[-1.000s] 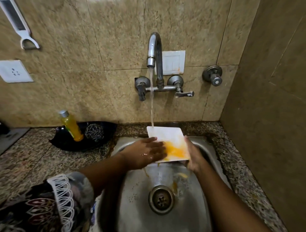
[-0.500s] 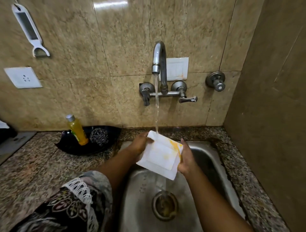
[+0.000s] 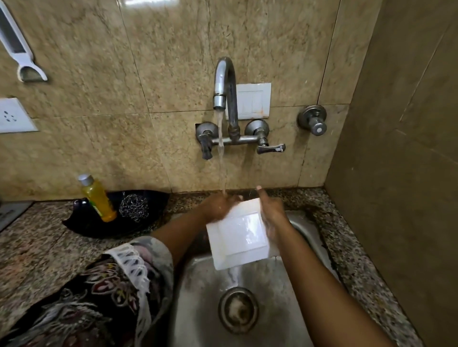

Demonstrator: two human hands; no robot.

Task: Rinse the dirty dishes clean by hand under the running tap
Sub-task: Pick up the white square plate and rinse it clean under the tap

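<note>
Over the sink (image 3: 309, 237), both hands grasp a white square plate (image 3: 238, 237): left hand (image 3: 218, 206) at its 11 o'clock corner under the tap stream (image 3: 221, 158), right hand (image 3: 271, 210) apparently gripping its 2 o'clock edge.

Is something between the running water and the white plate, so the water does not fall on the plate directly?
Yes. The left hand, at the plate's top corner, takes the water first.

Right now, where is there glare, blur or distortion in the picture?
Head view: glare on the tile wall's top edge and the white square plate; motion blur on the left hand and patterned sleeve; wide-angle bending at the edges.
</note>
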